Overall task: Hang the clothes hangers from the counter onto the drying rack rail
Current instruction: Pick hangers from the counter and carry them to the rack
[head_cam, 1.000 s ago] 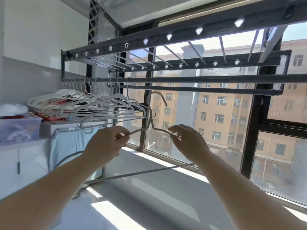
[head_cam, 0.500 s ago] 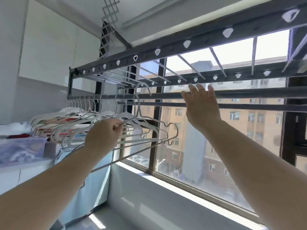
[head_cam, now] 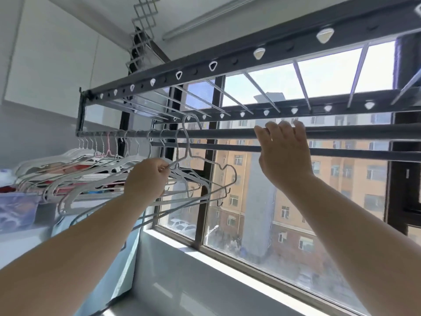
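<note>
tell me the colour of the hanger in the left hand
Pale grey hanger, gripped by the left hand; head view.

Hooks of hung hangers are crowding the left end of the rail, leaving no gap there. Just right of them, the hanger my left hand is gripping is crossing the rail. From it to my right hand, which is touching the rail, the rail is lying bare, and again beyond. Slats are closing in above; a second bar is running just behind. Below, I am seeing open air.
</note>
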### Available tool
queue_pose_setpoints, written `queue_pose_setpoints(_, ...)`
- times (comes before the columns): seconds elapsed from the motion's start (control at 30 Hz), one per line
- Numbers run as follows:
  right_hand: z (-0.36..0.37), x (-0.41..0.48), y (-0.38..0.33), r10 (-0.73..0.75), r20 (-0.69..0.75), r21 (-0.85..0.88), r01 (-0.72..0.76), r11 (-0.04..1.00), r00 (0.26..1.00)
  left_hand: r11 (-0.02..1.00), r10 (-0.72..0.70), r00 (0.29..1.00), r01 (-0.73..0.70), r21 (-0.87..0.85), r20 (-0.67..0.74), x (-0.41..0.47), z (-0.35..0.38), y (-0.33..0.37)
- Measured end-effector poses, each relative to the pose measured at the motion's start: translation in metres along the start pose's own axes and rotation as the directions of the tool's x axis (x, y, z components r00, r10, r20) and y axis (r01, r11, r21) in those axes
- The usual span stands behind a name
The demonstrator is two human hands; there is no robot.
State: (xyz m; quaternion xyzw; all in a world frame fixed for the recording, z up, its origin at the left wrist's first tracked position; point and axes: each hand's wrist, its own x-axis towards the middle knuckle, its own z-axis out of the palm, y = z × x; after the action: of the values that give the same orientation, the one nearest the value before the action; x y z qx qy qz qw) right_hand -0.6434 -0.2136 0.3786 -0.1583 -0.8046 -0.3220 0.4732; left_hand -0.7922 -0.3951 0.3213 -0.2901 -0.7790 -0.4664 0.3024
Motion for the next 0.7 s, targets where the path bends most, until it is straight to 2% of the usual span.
queue_pose_setpoints(0.3, 0.0, 0.003, -0.011, 0.048, -0.017, -0.017, -0.048, 0.999, 0.999, 0.998, 0.052, 0.994, -0.053, 0.013, 0.1, 0.014, 0.021, -0.013)
queue_pose_setpoints(0.5, -0.003, 0.003, -0.018, 0.07, 0.003, -0.059, -0.07, 0.996, 0.998, 0.997, 0.038, 0.995, -0.033, -0.066, 0.091, 0.017, 0.02, -0.021)
queue_pose_setpoints(0.7, -0.008, -0.001, -0.026, 0.102, 0.057, -0.11, -0.095, 0.989, 0.993, 0.997, 0.081, 0.993, -0.081, 0.001, 0.086, 0.022, 0.011, -0.03)
